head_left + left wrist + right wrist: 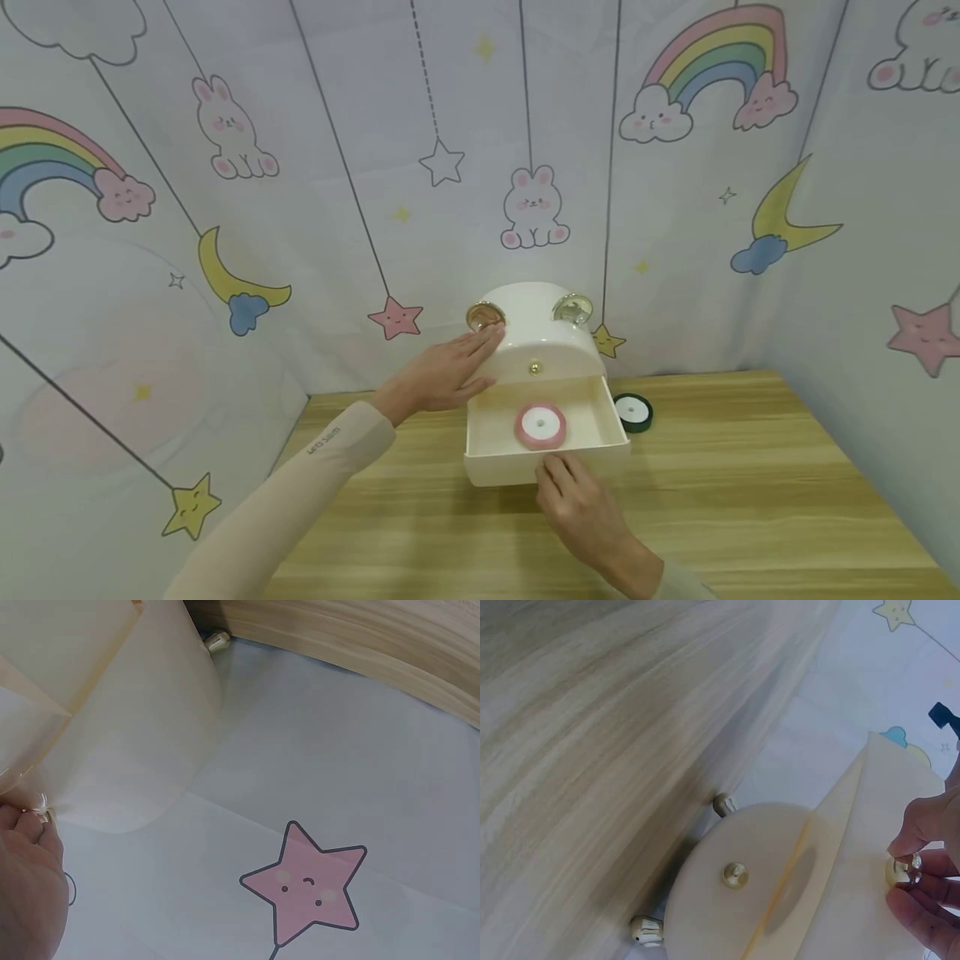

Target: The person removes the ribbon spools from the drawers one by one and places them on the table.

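Observation:
A glossy cream drawer box (525, 321) with two round gold ears (573, 309) stands at the back of the table. Its pulled-out drawer (588, 433) holds a pink ribbon roll (553, 442) with a white centre. My right hand (585, 512) is at that drawer's front, thumb and fingers pinching its gold knob (897, 871), as the right wrist view shows. On the box's upper left side rests my left hand (450, 367), fingers extended beside the left ear. In the left wrist view, the fingers (28, 825) lie against the box's edge by a gold fitting.
A dark green ribbon roll (633, 413) lies on the wooden table (720, 483), right of the box. Above the open drawer is a closed one with a gold knob (535, 367); below it, another knob (735, 875). Gold feet (646, 930) support the box. Printed cloth (450, 250) hangs close behind.

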### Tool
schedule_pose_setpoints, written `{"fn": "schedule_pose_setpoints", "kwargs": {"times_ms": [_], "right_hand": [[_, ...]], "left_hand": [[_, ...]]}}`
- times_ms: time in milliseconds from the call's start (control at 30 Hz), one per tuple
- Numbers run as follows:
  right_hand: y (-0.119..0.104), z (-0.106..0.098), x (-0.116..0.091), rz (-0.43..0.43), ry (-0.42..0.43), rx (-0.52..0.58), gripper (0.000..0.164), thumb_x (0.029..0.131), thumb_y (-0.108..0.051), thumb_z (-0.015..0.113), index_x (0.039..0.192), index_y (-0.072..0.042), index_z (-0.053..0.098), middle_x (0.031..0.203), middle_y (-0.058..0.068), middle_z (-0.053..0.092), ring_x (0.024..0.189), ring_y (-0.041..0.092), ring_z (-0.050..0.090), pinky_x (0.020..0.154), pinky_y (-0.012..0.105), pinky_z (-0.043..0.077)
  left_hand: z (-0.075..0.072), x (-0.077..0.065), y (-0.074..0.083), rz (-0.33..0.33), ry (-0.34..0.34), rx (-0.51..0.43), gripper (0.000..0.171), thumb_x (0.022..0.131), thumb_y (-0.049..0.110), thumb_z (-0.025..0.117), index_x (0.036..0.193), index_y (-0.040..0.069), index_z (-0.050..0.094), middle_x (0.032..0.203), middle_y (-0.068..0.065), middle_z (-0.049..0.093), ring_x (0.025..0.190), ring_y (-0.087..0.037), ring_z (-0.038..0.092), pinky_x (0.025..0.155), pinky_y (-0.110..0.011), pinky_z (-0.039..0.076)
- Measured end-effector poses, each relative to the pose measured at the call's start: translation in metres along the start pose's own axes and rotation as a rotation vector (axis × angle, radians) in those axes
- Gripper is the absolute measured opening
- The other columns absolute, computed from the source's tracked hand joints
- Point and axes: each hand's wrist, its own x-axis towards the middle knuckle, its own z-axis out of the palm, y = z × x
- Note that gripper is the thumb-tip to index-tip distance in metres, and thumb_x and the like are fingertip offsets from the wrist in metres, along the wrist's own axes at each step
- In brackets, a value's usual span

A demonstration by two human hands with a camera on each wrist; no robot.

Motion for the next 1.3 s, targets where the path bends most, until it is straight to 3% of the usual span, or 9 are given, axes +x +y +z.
{"fn": "schedule_pose_setpoints", "kwargs": {"times_ms": [400, 767, 867, 1000, 1100, 1300], "right_hand": [[0.006, -0.003, 0.005, -0.016, -0.003, 0.117, 0.036, 0.106, -0.016, 0.047, 0.088, -0.003, 0.075, 0.087, 0.008, 0.069, 0.080, 0.021, 0.064, 0.070, 0.030, 0.059], [0.017, -0.018, 0.038, -0.063, 0.038, 0.273, 0.034, 0.105, -0.019, 0.053, 0.079, -0.009, 0.074, 0.082, 0.000, 0.068, 0.074, 0.014, 0.061, 0.065, 0.021, 0.055], [0.023, -0.025, 0.051, -0.083, 0.013, 0.286, 0.028, 0.102, -0.019, 0.060, 0.079, -0.010, 0.074, 0.082, 0.000, 0.069, 0.075, 0.014, 0.062, 0.068, 0.023, 0.056], [0.033, -0.036, 0.067, -0.119, -0.042, 0.303, 0.010, 0.089, -0.018, 0.078, 0.081, -0.013, 0.073, 0.085, -0.002, 0.068, 0.077, 0.013, 0.062, 0.072, 0.025, 0.057], [0.039, -0.041, 0.077, -0.137, -0.098, 0.308, 0.014, 0.082, -0.019, 0.087, 0.083, -0.015, 0.073, 0.087, -0.004, 0.068, 0.081, 0.013, 0.063, 0.075, 0.027, 0.057], [0.047, -0.045, 0.093, -0.180, -0.193, 0.316, 0.018, 0.083, -0.023, 0.089, 0.085, -0.015, 0.073, 0.093, -0.004, 0.069, 0.089, 0.013, 0.067, 0.079, 0.028, 0.060]], "left_hand": [[0.002, -0.001, 0.000, -0.001, 0.009, -0.004, 0.075, 0.112, 0.047, 0.040, 0.170, 0.011, 0.010, 0.178, -0.008, 0.015, 0.163, -0.026, 0.026, 0.133, -0.041, 0.029], [0.002, 0.001, -0.001, 0.010, 0.012, 0.012, 0.074, 0.112, 0.047, 0.039, 0.170, 0.010, 0.010, 0.178, -0.009, 0.016, 0.163, -0.025, 0.025, 0.133, -0.041, 0.029], [0.001, 0.001, -0.001, 0.008, 0.012, 0.008, 0.074, 0.113, 0.047, 0.039, 0.170, 0.010, 0.010, 0.178, -0.009, 0.015, 0.164, -0.025, 0.024, 0.134, -0.041, 0.028], [0.000, 0.000, 0.000, 0.008, 0.012, 0.006, 0.074, 0.113, 0.047, 0.039, 0.170, 0.011, 0.009, 0.178, -0.008, 0.015, 0.164, -0.024, 0.025, 0.134, -0.041, 0.029], [0.000, 0.000, 0.000, 0.011, 0.015, 0.004, 0.074, 0.113, 0.047, 0.038, 0.170, 0.011, 0.009, 0.178, -0.008, 0.015, 0.164, -0.025, 0.025, 0.133, -0.041, 0.029], [0.002, 0.000, -0.001, 0.020, 0.029, 0.009, 0.074, 0.113, 0.047, 0.039, 0.170, 0.011, 0.009, 0.178, -0.008, 0.015, 0.163, -0.025, 0.025, 0.133, -0.041, 0.031]]}}
